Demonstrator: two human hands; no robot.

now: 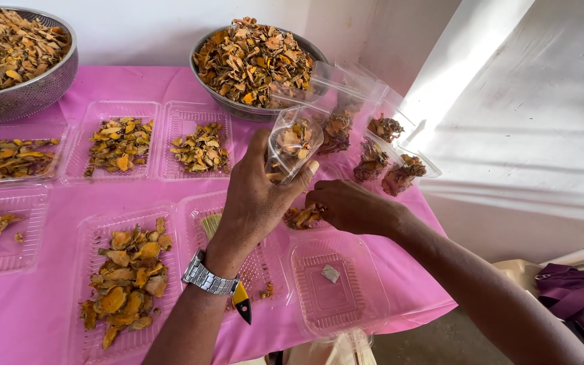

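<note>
Gripping a clear plastic tub point(293, 145), the left hand point(255, 196) lifts it; right hand point(349, 206) seemingly pinches dried slices point(303, 216).

I see my left hand point(255, 196) lifting a clear plastic clamshell box point(294, 143), tilted, with dried turmeric slices point(292, 138) inside it. My right hand point(349, 206) rests low on the pink tablecloth point(21, 304), fingers touching a small heap of slices point(303, 216). An open empty clamshell point(332, 280) lies just in front, a small paper slip point(330, 273) inside. A steel wristwatch point(209, 277) sits on my left wrist. Filled trays point(126, 284) spread to the left, and two steel bowls point(255, 108) heaped with slices stand at the back. Closed packed boxes point(386, 152) lie near the table's right edge.
</note>
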